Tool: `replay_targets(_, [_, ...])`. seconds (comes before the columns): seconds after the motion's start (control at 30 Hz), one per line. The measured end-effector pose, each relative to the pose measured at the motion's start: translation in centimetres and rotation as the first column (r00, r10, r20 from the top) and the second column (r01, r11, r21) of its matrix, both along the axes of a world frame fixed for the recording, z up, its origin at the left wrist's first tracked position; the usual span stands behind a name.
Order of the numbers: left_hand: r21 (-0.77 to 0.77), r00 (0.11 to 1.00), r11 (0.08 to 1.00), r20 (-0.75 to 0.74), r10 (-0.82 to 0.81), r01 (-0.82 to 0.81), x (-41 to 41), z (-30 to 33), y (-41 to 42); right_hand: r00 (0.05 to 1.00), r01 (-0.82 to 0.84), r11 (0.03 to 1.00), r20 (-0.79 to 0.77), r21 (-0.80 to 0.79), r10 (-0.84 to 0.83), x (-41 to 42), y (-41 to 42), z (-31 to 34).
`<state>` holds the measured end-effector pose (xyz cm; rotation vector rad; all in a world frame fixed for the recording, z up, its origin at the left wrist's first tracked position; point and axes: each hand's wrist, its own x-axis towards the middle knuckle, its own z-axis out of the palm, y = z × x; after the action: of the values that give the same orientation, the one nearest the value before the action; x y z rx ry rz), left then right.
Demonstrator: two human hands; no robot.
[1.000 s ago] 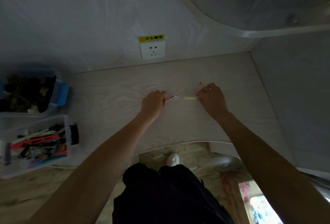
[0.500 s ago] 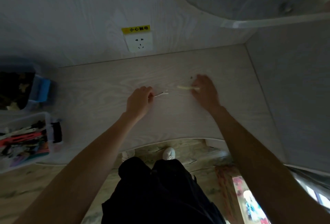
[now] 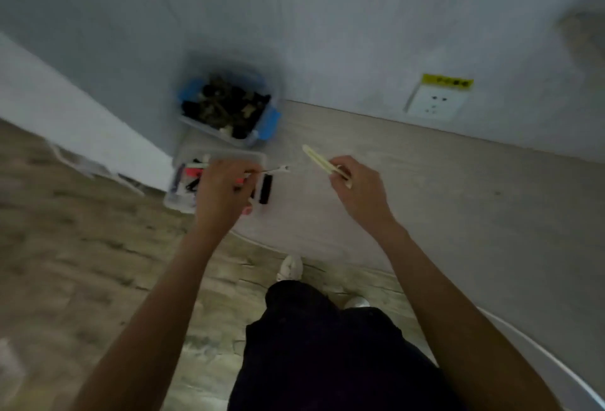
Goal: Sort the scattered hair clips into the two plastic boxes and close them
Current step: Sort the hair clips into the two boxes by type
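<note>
My left hand [image 3: 224, 193] pinches a thin silver hair clip [image 3: 273, 170] and hovers over the near clear box [image 3: 183, 199], which holds coloured flat clips and has a black latch [image 3: 265, 189]. My right hand [image 3: 358, 189] grips a long cream hair clip [image 3: 319, 160] above the desk, to the right of the boxes. Behind the near box stands the far box [image 3: 229, 109] with blue latches, full of dark claw clips. Both boxes are open and no lids are in view.
The pale wooden desk [image 3: 425, 188] meets the wall, which carries a socket [image 3: 432, 102] with a yellow label. The desk's curved front edge runs past my legs and shoes. A wood-pattern floor [image 3: 65, 247] lies to the left.
Both hands lifted the clips off the desk and swung left toward the boxes. My view turned left, so the boxes now sit near the middle.
</note>
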<state>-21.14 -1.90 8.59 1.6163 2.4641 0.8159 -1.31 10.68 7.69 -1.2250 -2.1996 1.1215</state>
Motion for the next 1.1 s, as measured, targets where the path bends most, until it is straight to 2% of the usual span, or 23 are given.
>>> replay_targets(0.17, [-0.083, 0.989, 0.988, -0.081, 0.127, -0.134, -6.6, -0.7, -4.3, 0.961, -0.270, 0.959, -0.035, 0.088, 0.274, -8.3, -1.9, 1.2])
replay_targets(0.3, [-0.197, 0.992, 0.973, 0.021, 0.127, -0.120, -9.0, -3.1, -5.5, 0.924, -0.380, 0.914, 0.018, 0.145, 0.381, -13.8, -3.4, 0.9])
replay_targets(0.4, [-0.074, 0.990, 0.989, 0.053, 0.133, -0.129, -9.9, -3.7, -6.4, 0.901, -0.433, 0.888, 0.091, 0.157, 0.423, -16.5, -4.5, 0.1])
replay_targets(0.47, [0.025, 0.988, 0.988, 0.007, 0.154, -0.154, -10.5, -4.0, -7.1, 0.867, -0.497, 0.845, 0.162, 0.197, 0.472, -17.3, -5.0, -0.9])
replay_targets(0.53, [0.008, 0.987, 0.987, -0.022, 0.162, -0.162, -11.4, -4.5, -7.7, 0.801, -0.591, 0.777, 0.270, 0.218, 0.534, -17.8, -5.3, -1.8])
replay_targets(0.6, [-0.061, 0.976, 0.977, 0.075, 0.206, -0.202, -11.8, -4.4, -7.8, 0.751, -0.649, 0.731, 0.334, 0.213, 0.569, -17.5, -5.8, -2.4])
replay_targets(0.67, [-0.115, 0.950, 0.963, 0.171, 0.259, -0.242, -12.0, -4.1, -7.5, 0.737, -0.660, 0.718, 0.372, 0.220, 0.564, -16.8, -6.2, -2.8])
replay_targets(0.87, [-0.082, 0.946, 0.969, 0.215, 0.244, -0.231, -11.7, -4.2, -6.9, 0.686, -0.695, 0.702, 0.432, 0.154, 0.585, -15.0, -6.0, -3.3])
replay_targets(1.0, [-0.078, 0.950, 0.977, 0.230, 0.212, -0.199, -11.1, -3.6, -6.3, 0.772, -0.617, 0.775, 0.297, 0.139, 0.562, -15.2, -4.8, -1.8])
replay_targets(1.1, [-0.109, 0.959, 0.971, 0.171, 0.228, -0.211, -11.6, -2.9, -5.6, 0.850, -0.516, 0.829, 0.244, 0.216, 0.466, -14.7, -3.5, -0.2])
